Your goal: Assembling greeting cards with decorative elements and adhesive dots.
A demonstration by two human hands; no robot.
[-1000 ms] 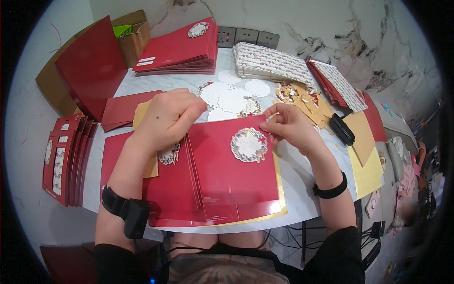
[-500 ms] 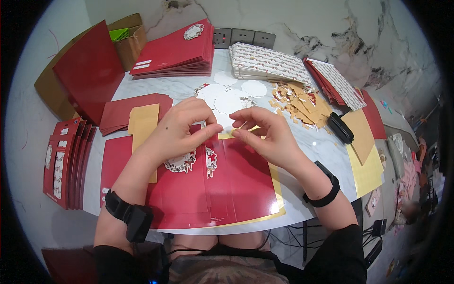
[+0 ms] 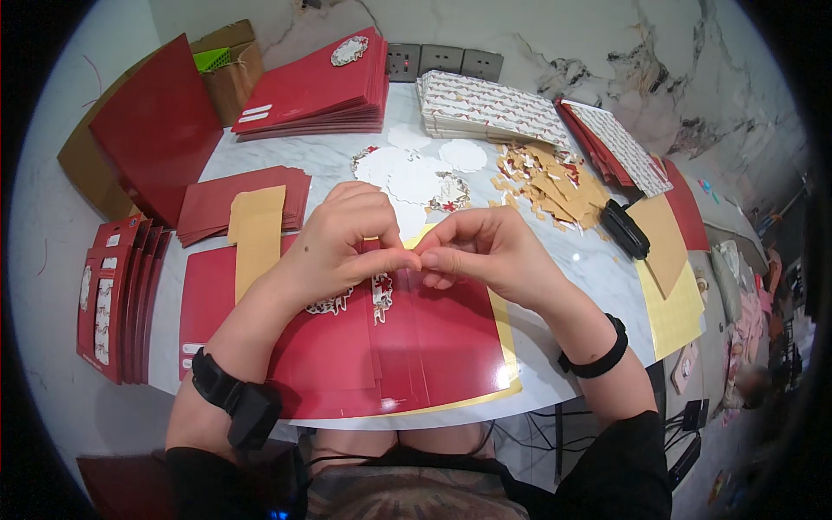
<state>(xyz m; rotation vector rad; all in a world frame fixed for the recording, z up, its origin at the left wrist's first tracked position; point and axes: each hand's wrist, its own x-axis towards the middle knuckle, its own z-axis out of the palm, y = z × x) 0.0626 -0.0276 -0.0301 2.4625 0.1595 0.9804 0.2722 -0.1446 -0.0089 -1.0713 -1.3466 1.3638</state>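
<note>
My left hand (image 3: 347, 238) and my right hand (image 3: 485, 251) meet at the fingertips over the red card sheets (image 3: 451, 347). Thumb and forefinger are pinched on each; whatever lies between them is too small to make out. Just below the fingers, a narrow white cutout (image 3: 382, 299) with red and brown floral print lies on the red card. Partly covered by my left hand is a wider printed cutout (image 3: 332, 303). Beyond the hands lie several white scalloped cutouts (image 3: 407, 178), mostly blank side up. A tan paper strip (image 3: 258, 247) lies beside my left forearm.
Red card stacks (image 3: 312, 82) and patterned white card (image 3: 490, 108) line the back. Torn tan scraps (image 3: 555, 186) and a black stapler-like object (image 3: 624, 231) lie right. Red packs (image 3: 117, 299) and a cardboard box (image 3: 234, 78) stand left. Yellow sheets (image 3: 672, 312) overhang the right edge.
My hands have come together; their fingertips now touch where there was a small gap. My left hand covers more of the wider printed cutout. The view has shifted slightly.
</note>
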